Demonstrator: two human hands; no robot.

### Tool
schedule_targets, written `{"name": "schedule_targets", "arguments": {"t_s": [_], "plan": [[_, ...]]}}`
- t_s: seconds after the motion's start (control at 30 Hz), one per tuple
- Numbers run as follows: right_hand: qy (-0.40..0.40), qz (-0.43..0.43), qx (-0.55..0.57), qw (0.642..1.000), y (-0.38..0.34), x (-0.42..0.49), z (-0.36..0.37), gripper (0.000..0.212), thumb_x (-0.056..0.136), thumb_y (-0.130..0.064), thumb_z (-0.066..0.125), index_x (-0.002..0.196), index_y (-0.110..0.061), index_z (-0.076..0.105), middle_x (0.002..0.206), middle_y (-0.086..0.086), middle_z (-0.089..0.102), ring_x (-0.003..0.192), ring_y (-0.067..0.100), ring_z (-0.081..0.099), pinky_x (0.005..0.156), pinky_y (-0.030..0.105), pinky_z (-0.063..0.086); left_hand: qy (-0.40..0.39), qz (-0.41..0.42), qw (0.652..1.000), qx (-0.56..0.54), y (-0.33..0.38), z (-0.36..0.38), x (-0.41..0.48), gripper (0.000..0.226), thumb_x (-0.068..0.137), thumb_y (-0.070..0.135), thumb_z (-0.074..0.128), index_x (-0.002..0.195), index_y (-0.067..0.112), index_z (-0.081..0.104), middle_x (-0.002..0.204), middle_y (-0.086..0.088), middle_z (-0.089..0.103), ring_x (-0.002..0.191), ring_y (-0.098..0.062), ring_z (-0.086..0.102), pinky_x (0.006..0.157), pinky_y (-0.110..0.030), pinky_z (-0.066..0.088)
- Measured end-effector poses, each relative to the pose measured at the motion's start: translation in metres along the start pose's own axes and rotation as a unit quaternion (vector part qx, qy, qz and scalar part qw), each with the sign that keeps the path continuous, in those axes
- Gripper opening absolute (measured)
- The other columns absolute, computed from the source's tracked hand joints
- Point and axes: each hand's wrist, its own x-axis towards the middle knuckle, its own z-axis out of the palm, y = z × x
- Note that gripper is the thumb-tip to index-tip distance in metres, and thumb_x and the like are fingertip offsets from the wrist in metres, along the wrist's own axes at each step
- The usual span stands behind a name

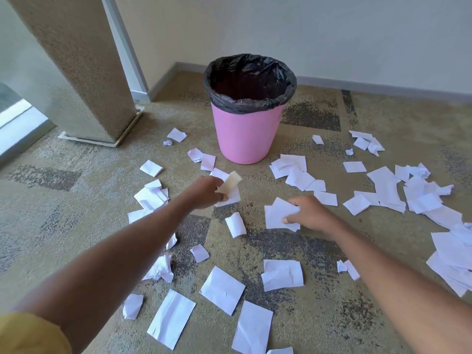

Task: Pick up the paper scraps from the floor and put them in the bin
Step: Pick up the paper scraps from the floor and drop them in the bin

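Note:
A pink bin point(245, 134) lined with a black bag point(250, 80) stands on the carpet near the wall, its mouth open. Several white paper scraps point(222, 290) lie flat or crumpled all around it. My left hand point(201, 192) is stretched out in front of the bin, fingers closed on a pale folded scrap point(231, 183) above another white piece. My right hand point(310, 213) is low to the floor and pinches a small stack of white scraps point(278, 214).
A textured column point(76, 67) on a flat base stands at the left, with a bright doorway strip beyond it. A grey skirting board point(383, 88) runs along the wall behind the bin. A dense heap of paper point(419, 192) covers the carpet at the right.

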Motion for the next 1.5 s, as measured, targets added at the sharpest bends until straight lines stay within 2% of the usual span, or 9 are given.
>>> {"name": "schedule_targets", "arguments": {"t_s": [0.13,0.27,0.37,0.73,0.93,1.1,1.3,1.43,1.5], "plan": [[0.072,0.002,0.188,0.979,-0.043,0.000,-0.024,0.023,0.089,-0.025,0.087,0.103,-0.011,0.076,0.097,0.007,0.081,0.069,0.015,0.073,0.061,0.035,0.060,0.031,-0.020,0.982,-0.188,0.017,-0.034,0.012,0.024,0.102,0.026,0.070,0.116,0.007,0.070,0.102,-0.011,0.074,0.091,-0.029,0.074,0.077,-0.044,0.062],[0.130,-0.029,0.334,0.933,-0.098,-0.006,-0.054,0.023,0.094,-0.018,0.083,0.114,-0.010,0.075,0.101,0.011,0.082,0.077,0.027,0.075,0.077,0.050,0.066,0.057,-0.024,0.906,-0.418,0.044,-0.070,0.018,0.028,0.108,0.022,0.062,0.129,0.005,0.065,0.117,-0.021,0.076,0.099,-0.033,0.080,0.078,-0.042,0.067],[0.157,-0.077,0.388,0.905,-0.137,-0.007,-0.079,0.023,0.096,-0.016,0.081,0.117,-0.008,0.075,0.100,0.007,0.083,0.082,0.030,0.077,0.072,0.045,0.067,0.078,-0.015,0.852,-0.518,0.069,-0.103,0.024,0.025,0.108,0.021,0.063,0.127,0.005,0.064,0.119,-0.022,0.075,0.098,-0.034,0.080,0.078,-0.045,0.068],[0.135,-0.088,0.586,0.794,-0.225,0.046,-0.140,0.017,0.102,-0.004,0.068,0.118,-0.002,0.065,0.104,0.019,0.076,0.075,0.026,0.078,0.073,0.038,0.068,0.141,-0.050,0.740,-0.656,0.109,-0.171,0.065,0.033,0.106,0.034,0.065,0.103,0.001,0.067,0.089,-0.017,0.072,0.074,-0.029,0.064,0.064,-0.032,0.061],[0.093,-0.069,0.617,0.778,-0.230,0.074,-0.134,0.023,0.101,-0.007,0.070,0.122,0.000,0.064,0.120,0.025,0.068,0.101,0.034,0.074,0.084,0.040,0.068,0.117,-0.058,0.702,-0.700,0.098,-0.178,0.074,0.072,0.106,0.047,0.059,0.149,-0.008,0.042,0.130,-0.026,0.060,0.108,-0.039,0.071,0.076,-0.042,0.067],[0.110,-0.061,0.629,0.768,-0.219,0.080,-0.128,0.038,0.097,-0.005,0.075,0.131,0.005,0.061,0.129,0.029,0.061,0.104,0.040,0.075,0.077,0.040,0.067,0.122,-0.053,0.709,-0.692,0.089,-0.172,0.073,0.054,0.107,0.043,0.060,0.135,-0.003,0.059,0.124,-0.025,0.068,0.103,-0.037,0.076,0.073,-0.039,0.068],[0.131,-0.061,0.605,0.783,-0.207,0.064,-0.111,0.023,0.097,0.002,0.068,0.120,0.005,0.070,0.089,0.016,0.074,0.078,0.026,0.075,0.078,0.037,0.066,0.132,-0.058,0.773,-0.618,0.081,-0.149,0.062,0.025,0.106,0.031,0.063,0.099,0.009,0.073,0.071,-0.004,0.070,0.062,-0.019,0.070,0.059,-0.028,0.059],[0.130,-0.048,0.585,0.800,-0.194,0.054,-0.087,0.015,0.097,0.005,0.067,0.111,0.002,0.071,0.082,0.014,0.074,0.071,0.022,0.073,0.072,0.033,0.065,0.092,-0.080,0.825,-0.551,0.076,-0.116,0.056,0.026,0.108,0.033,0.059,0.097,0.013,0.072,0.075,-0.003,0.069,0.060,-0.017,0.070,0.057,-0.026,0.058],[0.124,-0.030,0.573,0.810,-0.183,0.049,-0.072,0.013,0.097,0.007,0.065,0.106,0.000,0.071,0.082,0.014,0.074,0.071,0.021,0.072,0.070,0.033,0.064,0.055,-0.088,0.847,-0.522,0.071,-0.097,0.050,0.025,0.108,0.030,0.059,0.103,0.010,0.071,0.085,-0.007,0.071,0.070,-0.021,0.074,0.067,-0.031,0.063]]}}
